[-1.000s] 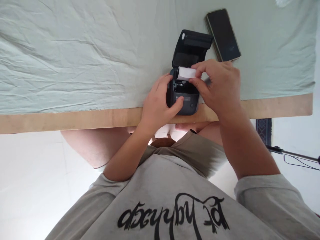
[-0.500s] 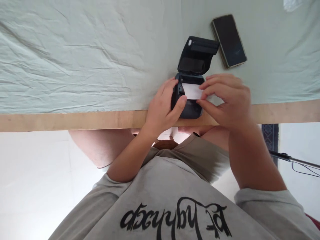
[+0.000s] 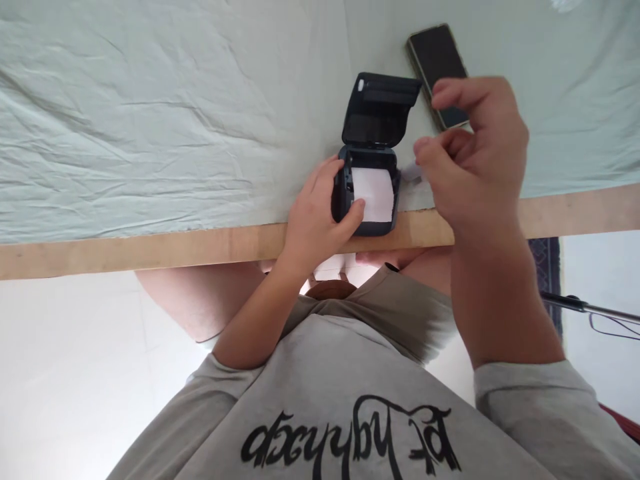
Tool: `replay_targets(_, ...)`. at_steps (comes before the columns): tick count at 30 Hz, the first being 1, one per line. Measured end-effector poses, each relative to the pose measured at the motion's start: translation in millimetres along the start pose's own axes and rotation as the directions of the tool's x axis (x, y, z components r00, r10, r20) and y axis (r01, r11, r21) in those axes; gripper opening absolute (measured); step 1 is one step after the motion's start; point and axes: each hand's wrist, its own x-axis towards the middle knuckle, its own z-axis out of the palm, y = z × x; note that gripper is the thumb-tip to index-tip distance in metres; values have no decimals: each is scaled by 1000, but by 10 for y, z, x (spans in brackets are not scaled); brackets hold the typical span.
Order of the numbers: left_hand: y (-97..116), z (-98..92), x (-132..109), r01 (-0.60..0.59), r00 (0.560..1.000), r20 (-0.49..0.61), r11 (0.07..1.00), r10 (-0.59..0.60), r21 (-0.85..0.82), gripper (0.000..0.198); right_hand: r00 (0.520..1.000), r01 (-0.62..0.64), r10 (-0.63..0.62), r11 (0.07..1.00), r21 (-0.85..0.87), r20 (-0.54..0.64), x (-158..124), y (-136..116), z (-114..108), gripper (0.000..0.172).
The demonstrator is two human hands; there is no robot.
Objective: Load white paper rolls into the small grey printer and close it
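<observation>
A small dark portable receipt printer [image 3: 379, 229] stands at the table's front edge with its lid [image 3: 380, 110] tipped up and back. White paper [image 3: 373, 193] lies in its bay, the loose end laid over the front part. My left hand [image 3: 320, 210] holds the printer's left side, its thumb reaching onto the front by the paper. Up and to the right, my right hand [image 3: 480, 153] is lifted off the printer, thumb and forefinger apart with nothing between them. A small pale patch [image 3: 413, 172] shows beside the printer; I cannot make out what it is.
A dark phone [image 3: 437, 57] lies beyond the printer, partly covered by my right hand. Pale green wrinkled cloth [image 3: 175, 120] covers the table, with a bare wooden edge [image 3: 225, 243] in front. A clear crumpled item [image 3: 565, 5] is at the top right.
My right hand has let go of the paper and moved up and to the right. The paper's end now hangs lower over the printer's front. My left hand keeps its hold.
</observation>
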Motion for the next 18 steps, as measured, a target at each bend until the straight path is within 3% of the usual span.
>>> replay_targets(5, -20, 5, -11, 20, 1000, 3, 1000, -20, -13, 60, 995, -43, 53, 993, -110, 88, 260, 26, 121, 49)
replay_targets(8, -47, 29, -25, 51, 999, -6, 998, -51, -39, 67, 993, -82, 87, 994, -70, 76, 245, 14, 168, 42)
replay_targets(11, -62, 49, -38, 55, 998, -5, 997, -55, -50, 71, 990, -94, 103, 991, 98, -97, 65, -32, 143, 19)
replay_targets(14, -50, 53, -43, 58, 998, 2, 998, -58, -36, 70, 961, -88, 146, 966, 242, -236, -196, -13, 95, 9)
replay_targets(18, 0, 28, -33, 39, 999, 8, 999, -39, -5, 62, 949, -239, 290, 918, 317, -127, -453, 157, 131, 39)
